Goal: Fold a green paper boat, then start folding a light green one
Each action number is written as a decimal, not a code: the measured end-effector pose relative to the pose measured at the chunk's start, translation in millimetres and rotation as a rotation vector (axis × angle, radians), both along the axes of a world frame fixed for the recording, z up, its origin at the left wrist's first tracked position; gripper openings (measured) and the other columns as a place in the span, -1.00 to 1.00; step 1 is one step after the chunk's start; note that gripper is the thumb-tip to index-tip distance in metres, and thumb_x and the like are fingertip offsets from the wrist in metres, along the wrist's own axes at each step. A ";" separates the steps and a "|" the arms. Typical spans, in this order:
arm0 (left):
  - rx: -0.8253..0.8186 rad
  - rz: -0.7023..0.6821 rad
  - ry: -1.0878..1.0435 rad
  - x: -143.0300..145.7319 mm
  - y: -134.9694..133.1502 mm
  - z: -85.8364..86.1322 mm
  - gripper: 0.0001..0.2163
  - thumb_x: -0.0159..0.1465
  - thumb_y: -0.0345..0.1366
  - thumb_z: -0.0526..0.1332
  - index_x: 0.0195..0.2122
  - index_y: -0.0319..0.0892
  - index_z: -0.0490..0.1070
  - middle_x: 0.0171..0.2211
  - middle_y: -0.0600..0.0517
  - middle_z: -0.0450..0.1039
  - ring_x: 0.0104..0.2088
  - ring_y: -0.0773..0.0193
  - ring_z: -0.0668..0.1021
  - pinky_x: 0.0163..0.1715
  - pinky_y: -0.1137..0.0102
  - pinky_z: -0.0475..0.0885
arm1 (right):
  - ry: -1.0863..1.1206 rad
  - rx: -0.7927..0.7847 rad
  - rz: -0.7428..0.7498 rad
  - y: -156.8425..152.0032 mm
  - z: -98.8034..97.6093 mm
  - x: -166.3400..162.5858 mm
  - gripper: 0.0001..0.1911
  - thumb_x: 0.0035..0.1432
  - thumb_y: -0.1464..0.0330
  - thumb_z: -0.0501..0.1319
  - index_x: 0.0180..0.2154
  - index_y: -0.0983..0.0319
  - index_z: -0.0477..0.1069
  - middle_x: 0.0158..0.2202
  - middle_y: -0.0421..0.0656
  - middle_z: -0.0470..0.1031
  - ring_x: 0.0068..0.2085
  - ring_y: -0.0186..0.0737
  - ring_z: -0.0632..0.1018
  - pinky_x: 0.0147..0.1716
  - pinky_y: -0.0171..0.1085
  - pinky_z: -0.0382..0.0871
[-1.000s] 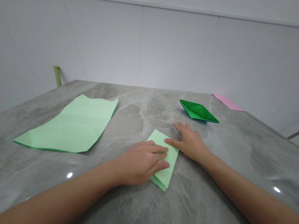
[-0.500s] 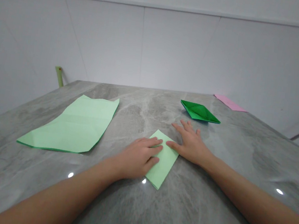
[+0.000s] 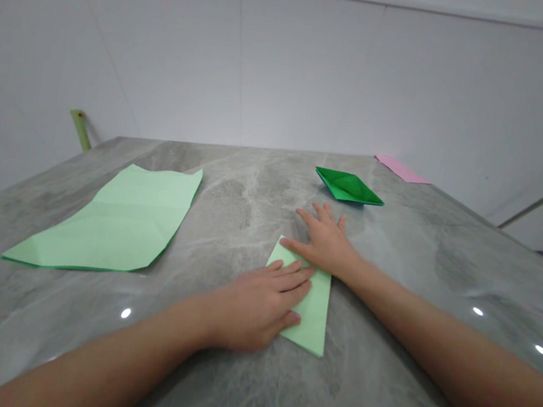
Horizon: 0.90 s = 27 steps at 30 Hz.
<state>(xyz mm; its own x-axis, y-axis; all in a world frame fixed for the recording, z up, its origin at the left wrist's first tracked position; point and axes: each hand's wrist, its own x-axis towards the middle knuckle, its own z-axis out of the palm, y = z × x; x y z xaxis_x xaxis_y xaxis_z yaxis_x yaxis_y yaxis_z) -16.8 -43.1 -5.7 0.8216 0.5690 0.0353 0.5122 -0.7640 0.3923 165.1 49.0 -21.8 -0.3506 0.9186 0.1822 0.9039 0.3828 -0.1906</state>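
A small folded light green paper [image 3: 314, 310] lies flat on the grey marble table [image 3: 235, 387] in front of me. My left hand [image 3: 262, 303] rests on its left part, fingers stretched out flat and pressing down. My right hand [image 3: 323, 241] lies flat on the table at the paper's far edge, fingers spread, its thumb side on the paper's top corner. Neither hand grips anything.
A large creased light green sheet [image 3: 112, 221] lies to the left. A dark green folded paper boat [image 3: 347, 187] sits beyond my right hand. A pink sheet [image 3: 400, 169] lies at the far right corner. A green stick [image 3: 80, 129] leans at the far left edge. White walls surround the table.
The folded paper has turned slightly, its near end swinging right. My left hand slid right and nearer over it, and my right hand shifted left onto its far corner. The camera tilted a little.
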 end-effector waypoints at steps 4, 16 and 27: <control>-0.010 0.141 -0.187 0.0 12.2 -6.8 -0.65 0.40 -0.41 -0.02 0.13 -0.15 0.40 0.21 -0.01 0.37 0.20 0.25 0.42 0.22 0.29 0.28 | 0.059 -0.024 0.006 4.8 -6.5 -1.0 -0.14 0.05 -0.15 0.21 0.25 0.19 0.22 0.32 0.16 0.11 0.36 0.37 0.03 0.19 0.39 -0.04; 0.214 0.348 0.220 0.8 18.7 -16.6 -0.39 0.42 -0.09 -0.11 0.35 -0.43 -0.06 0.39 -0.30 -0.13 0.38 -0.03 0.03 0.30 0.08 -0.05 | 0.022 0.118 -0.033 4.3 -10.3 -3.5 -0.41 0.30 0.15 0.07 0.24 0.34 0.21 0.28 0.26 0.15 0.33 0.33 0.11 0.17 0.28 0.08; 0.198 0.413 0.315 8.1 16.6 -14.8 -0.34 0.42 -0.03 -0.17 0.38 -0.47 -0.12 0.40 -0.28 -0.19 0.39 -0.09 -0.07 0.31 0.01 -0.08 | -0.089 -0.023 0.206 3.9 -10.7 -7.0 -0.46 0.40 0.24 -0.17 0.31 0.29 0.14 0.35 0.11 0.10 0.37 0.14 0.09 0.27 0.10 0.04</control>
